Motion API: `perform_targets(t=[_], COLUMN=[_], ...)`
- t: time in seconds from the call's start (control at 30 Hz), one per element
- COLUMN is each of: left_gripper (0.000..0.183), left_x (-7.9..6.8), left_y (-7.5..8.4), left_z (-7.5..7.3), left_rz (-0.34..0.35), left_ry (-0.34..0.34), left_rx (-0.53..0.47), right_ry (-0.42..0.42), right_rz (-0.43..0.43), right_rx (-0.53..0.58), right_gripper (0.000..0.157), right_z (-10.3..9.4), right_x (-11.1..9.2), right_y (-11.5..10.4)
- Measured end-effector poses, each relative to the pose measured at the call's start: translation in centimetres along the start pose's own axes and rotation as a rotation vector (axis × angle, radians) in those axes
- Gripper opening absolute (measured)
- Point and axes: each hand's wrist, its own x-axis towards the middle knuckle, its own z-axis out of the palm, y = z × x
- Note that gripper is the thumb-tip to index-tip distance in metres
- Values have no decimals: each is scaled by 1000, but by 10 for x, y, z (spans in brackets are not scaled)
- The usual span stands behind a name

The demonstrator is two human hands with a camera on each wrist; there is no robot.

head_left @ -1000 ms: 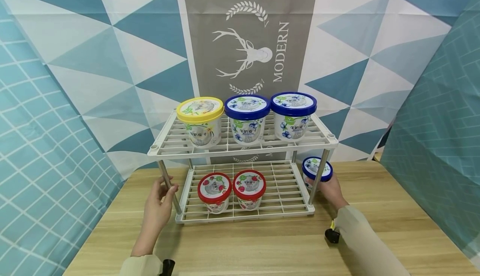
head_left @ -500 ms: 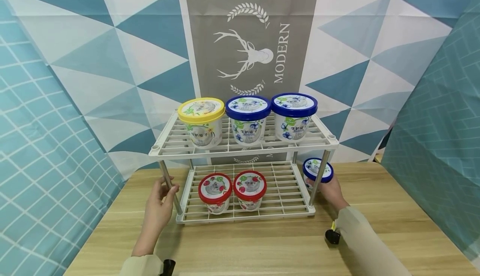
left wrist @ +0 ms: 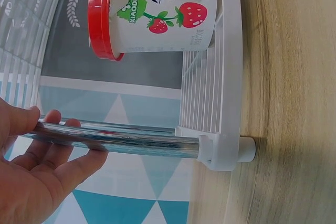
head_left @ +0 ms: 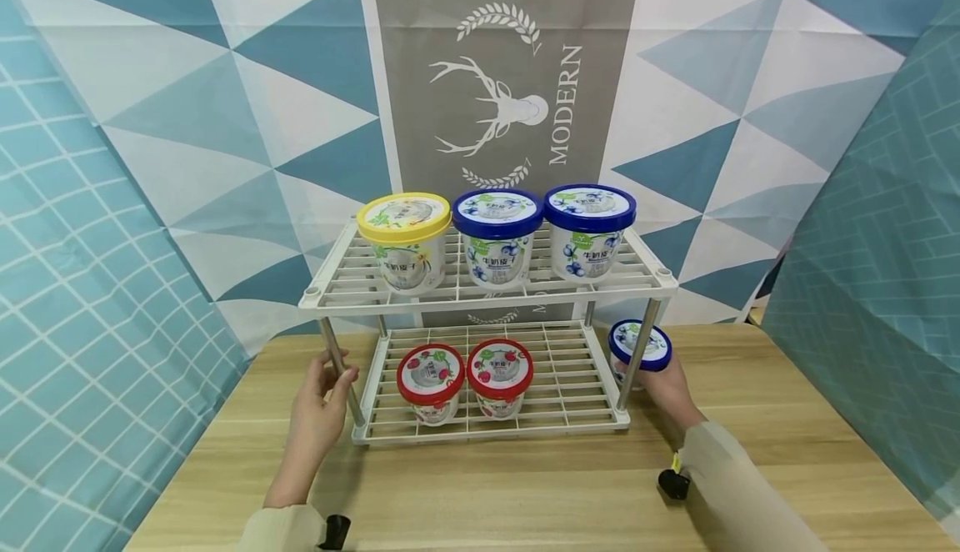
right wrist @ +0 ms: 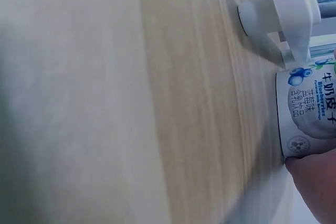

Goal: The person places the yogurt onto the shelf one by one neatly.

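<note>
My left hand (head_left: 317, 406) grips the front-left metal post (left wrist: 152, 144) of a white two-tier rack (head_left: 487, 310), thumb on one side and fingers on the other in the left wrist view. Beyond the rack's right side, my right hand (head_left: 669, 387) holds a tub with a blue lid (head_left: 658, 350), partly behind the front-right post. Blueberries are printed on this tub (right wrist: 310, 108) in the right wrist view, where its base is at the wooden tabletop. Two red-lidded strawberry tubs (head_left: 431, 375) stand side by side on the lower tier.
On the upper tier stand a yellow-lidded tub (head_left: 405, 239) and two blue-lidded tubs, the nearer-to-centre one (head_left: 498, 235) beside the other (head_left: 589, 231). The wooden table (head_left: 487, 494) meets patterned cloth (head_left: 750, 118) at the back and tiled-print cloth (head_left: 90, 327) at the left.
My right hand and the blue-lidded tub have shifted slightly rightward and toward me. My left hand stays on the post, and the tubs on the rack keep their places.
</note>
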Motion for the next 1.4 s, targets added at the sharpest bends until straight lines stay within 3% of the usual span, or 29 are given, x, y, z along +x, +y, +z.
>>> perform_targets(t=[0.37, 0.93, 1.2, 1.4], left_gripper=[29, 29, 28, 29], left_x=[1, 0, 0, 1], left_y=[-1, 2, 2, 3], left_z=[0, -3, -1, 0], left_rz=[18, -21, -9, -27], left_ry=[25, -7, 13, -2], left_rx=[-14, 38, 29, 40], right_ry=[-13, -50, -65, -82], right_rz=[113, 141, 220, 221], right_rx=[-60, -98, -129, -139], right_gripper=[98, 103, 107, 108], right_z=[-12, -31, -38, -43], right_x=[-12, -27, -37, -42], right_y=[-6, -12, -16, -23])
